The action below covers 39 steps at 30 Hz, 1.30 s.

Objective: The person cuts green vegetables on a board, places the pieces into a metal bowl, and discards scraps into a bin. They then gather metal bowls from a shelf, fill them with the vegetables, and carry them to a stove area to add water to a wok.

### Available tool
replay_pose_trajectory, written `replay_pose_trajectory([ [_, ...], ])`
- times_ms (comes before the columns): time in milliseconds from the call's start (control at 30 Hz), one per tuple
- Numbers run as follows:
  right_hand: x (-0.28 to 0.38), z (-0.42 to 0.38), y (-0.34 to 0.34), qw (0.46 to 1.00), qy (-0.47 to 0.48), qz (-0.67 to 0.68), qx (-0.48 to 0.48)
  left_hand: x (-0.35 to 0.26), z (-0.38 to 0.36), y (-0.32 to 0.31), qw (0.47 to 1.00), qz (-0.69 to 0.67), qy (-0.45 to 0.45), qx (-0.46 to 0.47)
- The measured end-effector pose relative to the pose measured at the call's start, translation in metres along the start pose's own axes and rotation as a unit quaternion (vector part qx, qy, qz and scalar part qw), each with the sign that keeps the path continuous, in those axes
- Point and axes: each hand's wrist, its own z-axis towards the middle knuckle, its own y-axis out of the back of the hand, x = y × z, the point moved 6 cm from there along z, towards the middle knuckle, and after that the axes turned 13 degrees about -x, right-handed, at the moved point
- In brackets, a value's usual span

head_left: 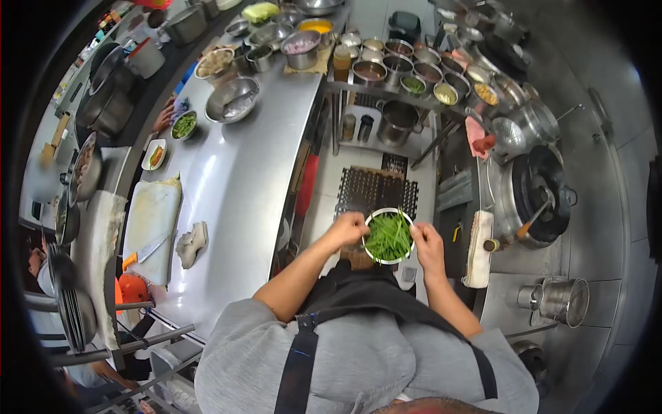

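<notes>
Grey shirt (pixel 365 352), then fingers (pixel 354 223) both sides of bowl (pixel 390 262): bright, perhaps shredded greens (pixel 387 237).

Open aisle (pixel 321 200) between counter (pixel 238 183) and towel (pixel 478 250)

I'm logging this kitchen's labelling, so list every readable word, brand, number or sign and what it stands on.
No text can be read.
Bowl: none seen.
Sauce bottle: any print too small to read.
Knife: any marking too small to read.
Apron strap: blue mark, too blurred to read.
</notes>
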Motion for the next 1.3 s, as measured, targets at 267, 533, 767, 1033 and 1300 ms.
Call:
replay_pose_trajectory([
  [267, -0.015, 0.142, -0.064, 0.985, 0.007, 0.139, 0.098, -0.031, 0.102, 0.031, 0.993, -0.051, 0.087, -0.064],
  [533, -0.009, 0.276, -0.108, 0.965, 0.06, 0.148, 0.208, -0.068, 0.198, 0.046, 0.984, -0.029, 0.138, -0.109],
  [767, -0.007, 0.338, -0.139, 0.956, 0.003, 0.15, 0.254, -0.066, 0.232, 0.057, 0.964, -0.122, 0.18, -0.153],
  [1033, -0.084, 0.432, -0.159, 0.971, -0.149, 0.079, 0.17, -0.031, 0.279, 0.107, 0.922, -0.192, 0.218, -0.256],
  [1300, -0.158, 0.55, -0.146, 0.977, -0.19, -0.097, -0.017, 0.004, 0.344, 0.184, 0.887, -0.204, 0.197, -0.364],
])
